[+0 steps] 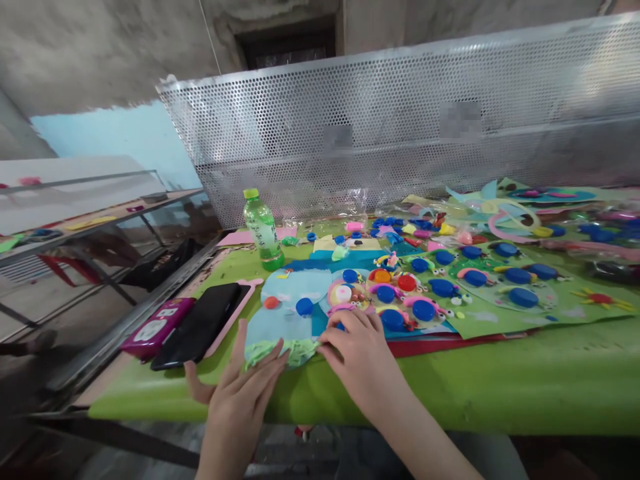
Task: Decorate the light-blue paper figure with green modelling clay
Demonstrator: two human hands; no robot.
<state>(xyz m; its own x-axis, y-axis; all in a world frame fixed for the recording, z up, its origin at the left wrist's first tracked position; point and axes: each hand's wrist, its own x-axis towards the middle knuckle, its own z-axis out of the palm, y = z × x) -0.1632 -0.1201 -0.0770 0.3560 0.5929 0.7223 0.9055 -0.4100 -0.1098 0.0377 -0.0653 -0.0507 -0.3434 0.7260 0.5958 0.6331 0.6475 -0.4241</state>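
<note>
A light blue paper sheet (286,320) lies near the table's front edge, with a rough light green strip of what looks like modelling clay (300,352) along its lower border. My left hand (245,387) is open, its fingers stretched out and their tips resting on the left part of the clay. At the strip's right end, my right hand (357,357) has thumb and forefinger pinched together on the clay's edge. An orange disc (271,303) and a blue bottle cap (304,307) sit on the same sheet.
Left of the sheet lie a black phone (200,327) and a purple packet (157,327). Behind stands a green plastic bottle (263,233). Rightward, several cap-and-clay figures cover a green paper sheet (480,323). A perforated metal panel (390,113) closes off the back.
</note>
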